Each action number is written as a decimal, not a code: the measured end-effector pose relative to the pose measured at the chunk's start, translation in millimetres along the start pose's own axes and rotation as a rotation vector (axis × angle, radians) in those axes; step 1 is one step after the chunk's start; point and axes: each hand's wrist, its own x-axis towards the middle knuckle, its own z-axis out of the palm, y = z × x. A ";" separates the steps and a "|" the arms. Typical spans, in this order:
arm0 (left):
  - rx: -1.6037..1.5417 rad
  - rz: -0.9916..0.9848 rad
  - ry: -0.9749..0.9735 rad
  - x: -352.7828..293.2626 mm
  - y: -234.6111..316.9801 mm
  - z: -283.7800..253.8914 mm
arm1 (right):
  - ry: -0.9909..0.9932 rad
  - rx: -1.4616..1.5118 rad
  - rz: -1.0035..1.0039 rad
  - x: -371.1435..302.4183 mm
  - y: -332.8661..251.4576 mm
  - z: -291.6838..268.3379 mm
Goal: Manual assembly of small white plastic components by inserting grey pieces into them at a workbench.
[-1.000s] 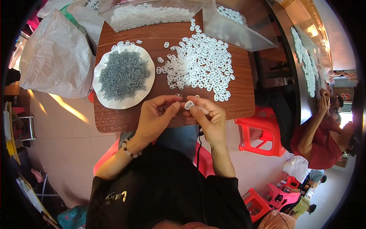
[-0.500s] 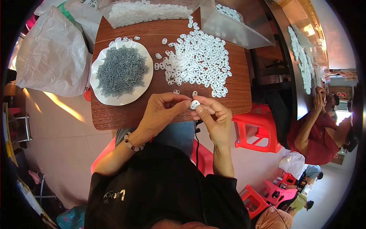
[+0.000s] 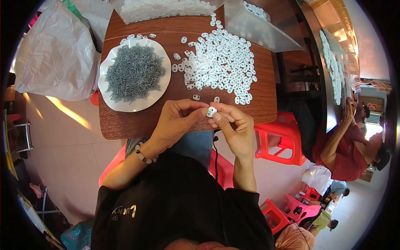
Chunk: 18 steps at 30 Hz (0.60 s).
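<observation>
A small white two-holed plastic piece [image 3: 211, 111] is pinched between the thumb and fingers of my right hand [image 3: 235, 129], just over the table's near edge. My left hand [image 3: 177, 121] has its thumb and forefinger pressed together against the left side of that piece. Whatever lies in the left pinch, if anything, is too small to make out. Beyond my fingers, many like white pieces [image 3: 225, 62] are spread on the brown table [image 3: 129, 127]. On the left, a white scalloped plate [image 3: 163, 89] carries a heap of short grey pins [image 3: 134, 73].
A clear bin of white pieces [image 3: 166, 10] stands at the far edge, with another translucent bin [image 3: 262, 31] to its right. A large white plastic bag [image 3: 56, 58] is left of the table. A red stool [image 3: 281, 141] and a seated person in dark red [image 3: 343, 146] are on the right.
The white piece has tilted slightly between my fingertips. My hands are almost in the same place, and the whole view has shifted a little.
</observation>
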 end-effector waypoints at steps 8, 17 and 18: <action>0.047 0.024 0.021 -4.3 -2.6 1.0 | -0.026 0.029 0.019 0.7 3.3 -1.2; 0.051 -0.021 0.040 -7.5 -1.7 1.5 | -0.071 0.059 0.055 4.1 10.5 -4.1; 0.051 -0.021 0.041 -7.2 -2.4 0.9 | -0.076 0.072 0.062 4.4 10.4 -4.1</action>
